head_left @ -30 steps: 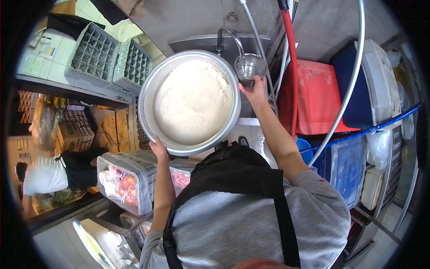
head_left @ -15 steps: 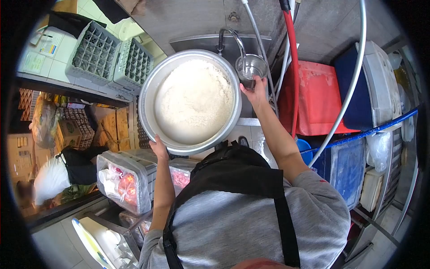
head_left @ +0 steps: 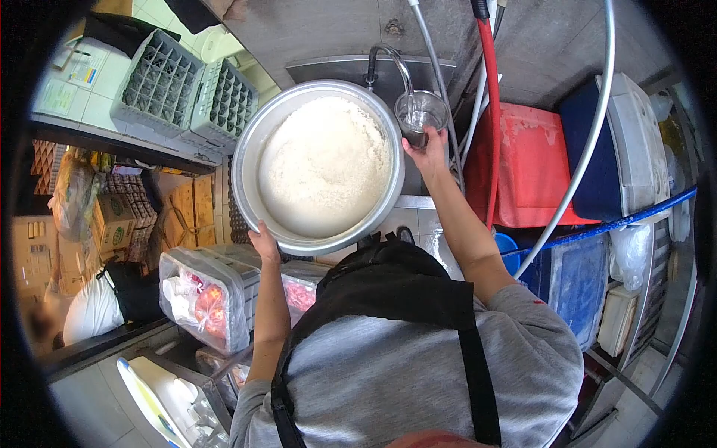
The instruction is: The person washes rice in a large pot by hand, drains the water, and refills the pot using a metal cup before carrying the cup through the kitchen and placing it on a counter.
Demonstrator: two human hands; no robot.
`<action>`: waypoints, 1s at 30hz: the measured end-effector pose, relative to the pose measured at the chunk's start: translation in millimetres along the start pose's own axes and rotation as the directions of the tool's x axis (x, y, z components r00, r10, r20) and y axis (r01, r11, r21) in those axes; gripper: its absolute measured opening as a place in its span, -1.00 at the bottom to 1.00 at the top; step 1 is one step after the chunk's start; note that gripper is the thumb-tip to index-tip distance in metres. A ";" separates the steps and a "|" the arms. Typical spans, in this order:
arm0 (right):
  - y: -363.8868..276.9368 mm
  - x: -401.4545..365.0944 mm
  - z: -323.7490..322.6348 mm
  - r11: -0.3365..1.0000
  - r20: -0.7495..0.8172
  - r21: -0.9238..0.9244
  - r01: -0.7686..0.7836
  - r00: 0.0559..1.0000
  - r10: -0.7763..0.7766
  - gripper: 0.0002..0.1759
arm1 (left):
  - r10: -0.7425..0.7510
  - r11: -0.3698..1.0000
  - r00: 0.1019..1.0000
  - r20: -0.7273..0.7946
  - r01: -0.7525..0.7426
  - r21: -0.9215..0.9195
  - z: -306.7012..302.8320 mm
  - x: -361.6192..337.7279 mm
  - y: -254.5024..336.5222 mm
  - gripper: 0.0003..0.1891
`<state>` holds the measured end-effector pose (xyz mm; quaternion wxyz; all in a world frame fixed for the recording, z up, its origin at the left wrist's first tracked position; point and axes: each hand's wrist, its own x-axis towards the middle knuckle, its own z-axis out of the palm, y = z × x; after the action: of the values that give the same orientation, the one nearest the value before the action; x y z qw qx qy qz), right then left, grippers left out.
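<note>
A large round metal pot point(head_left: 249, 196) holds white rice point(head_left: 328, 160) with cloudy liquid along its lower side. My left hand point(head_left: 264, 244) is closed on the pot's near-left rim. Beside the pot, my right hand point(head_left: 428, 151) grips a metal cup point(head_left: 439, 128) by its near side. Directly above that cup is the spout of a curved faucet point(head_left: 396, 58), and water runs from it into the cup. Most of the sink point(head_left: 321, 69) beneath is hidden by the pot.
Grey glass racks point(head_left: 158, 86) stand at the upper left. A red hose point(head_left: 490, 112) and a pale hose point(head_left: 594, 138) hang on the right, near a red bin point(head_left: 526, 168) and a blue crate point(head_left: 579, 280). Another person point(head_left: 97, 302) bends at the left, beyond clear plastic bins point(head_left: 239, 287).
Both hands keep their holds, and the cup stays under the running faucet. The view has shifted slightly. The other person at the left has bent lower.
</note>
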<state>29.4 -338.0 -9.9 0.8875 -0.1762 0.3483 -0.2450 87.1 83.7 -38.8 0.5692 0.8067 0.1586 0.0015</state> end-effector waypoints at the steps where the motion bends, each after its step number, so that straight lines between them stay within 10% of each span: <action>1: 0.0 -0.3 0.3 1.000 0.010 0.001 0.002 1.000 -0.002 -0.19 | 0.006 1.000 1.000 0.000 -0.006 0.022 -0.8 3.8 -4.7 -0.48; 7: 0.5 -4.3 5.2 1.000 -0.077 0.023 0.018 0.997 -0.016 -0.57 | -0.025 0.999 1.000 -0.014 0.025 0.034 -1.8 13.7 -19.1 -0.39; 13: -1.8 -6.6 6.1 1.000 -0.083 0.021 0.010 0.997 -0.008 -0.55 | -0.019 1.000 1.000 -0.004 0.019 -0.003 -1.0 10.7 -15.2 -0.46; 16: -2.6 -2.9 0.5 1.000 0.010 -0.010 0.007 1.000 -0.007 -0.21 | -0.020 0.999 1.000 -0.019 0.021 0.025 -0.3 6.0 -6.8 -0.52; 30: -5.5 -0.3 2.6 1.000 -0.036 0.023 -0.014 0.999 0.015 -0.41 | 0.001 0.999 0.999 -0.032 -0.002 -0.038 2.2 1.2 -0.2 -0.59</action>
<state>29.3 -341.9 -5.3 0.8848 -0.1590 0.3627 -0.2456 88.6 82.1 -40.0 0.5820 0.7957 0.1670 0.0180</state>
